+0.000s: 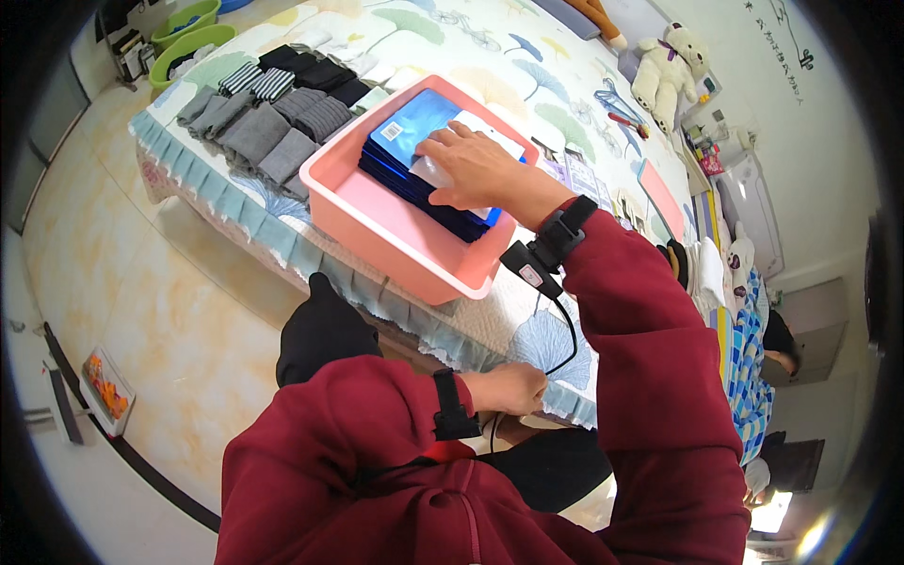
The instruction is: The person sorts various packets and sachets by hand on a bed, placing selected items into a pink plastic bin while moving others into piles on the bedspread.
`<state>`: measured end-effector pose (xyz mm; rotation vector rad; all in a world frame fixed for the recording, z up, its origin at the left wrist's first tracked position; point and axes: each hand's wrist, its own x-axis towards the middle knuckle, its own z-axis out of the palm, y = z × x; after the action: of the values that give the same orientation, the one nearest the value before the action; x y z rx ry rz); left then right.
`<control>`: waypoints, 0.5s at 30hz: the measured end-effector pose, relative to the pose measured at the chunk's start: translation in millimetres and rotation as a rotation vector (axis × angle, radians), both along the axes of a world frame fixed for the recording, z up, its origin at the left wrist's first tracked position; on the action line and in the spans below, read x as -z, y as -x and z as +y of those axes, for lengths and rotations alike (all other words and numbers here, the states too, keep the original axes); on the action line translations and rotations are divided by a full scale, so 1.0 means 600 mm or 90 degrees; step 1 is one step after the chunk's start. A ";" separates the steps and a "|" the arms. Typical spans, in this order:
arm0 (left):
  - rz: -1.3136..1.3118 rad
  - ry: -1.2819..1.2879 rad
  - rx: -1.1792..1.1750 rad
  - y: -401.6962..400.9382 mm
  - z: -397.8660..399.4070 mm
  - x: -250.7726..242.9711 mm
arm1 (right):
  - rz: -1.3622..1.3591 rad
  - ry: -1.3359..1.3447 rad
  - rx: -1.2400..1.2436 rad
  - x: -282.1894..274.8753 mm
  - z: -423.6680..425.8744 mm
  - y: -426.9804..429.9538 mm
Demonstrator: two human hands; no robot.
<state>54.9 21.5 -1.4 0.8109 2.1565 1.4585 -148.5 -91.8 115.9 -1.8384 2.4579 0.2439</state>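
Observation:
My right hand (466,166) lies with spread fingers on top of a stack of flat blue glossy packets (415,126). A white and translucent part of the top packet shows around its fingers. The stack stands in a pink plastic bin (395,251) on the bed. Lower down, near the bed's frilled edge, my left hand (514,388) is closed around a black cable (571,339) that runs from a small device at my right wrist. Left of the bin lie folded grey socks (256,134), with black ones (311,70) and striped ones (272,85) beyond them.
A patterned quilt (487,78) covers the bed. On it lie printed packets (580,176), a pink board (662,198), a red-handled tool (628,123) and a white teddy bear (664,78). Green basins (201,39) stand past the far left corner, and a small tray (106,392) sits lower left.

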 end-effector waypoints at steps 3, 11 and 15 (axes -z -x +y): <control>0.026 -0.004 -0.002 0.000 0.001 0.004 | -0.032 -0.023 0.065 -0.010 0.018 -0.001; -0.024 0.034 0.002 -0.003 -0.007 -0.003 | -0.071 0.103 0.081 -0.013 0.035 0.016; -0.057 0.052 0.010 -0.005 -0.011 -0.005 | -0.063 0.136 0.181 -0.005 0.056 0.047</control>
<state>57.7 14.6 1.8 0.7189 2.1241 1.3630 -176.9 -58.4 119.1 -1.4939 2.7202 -0.1250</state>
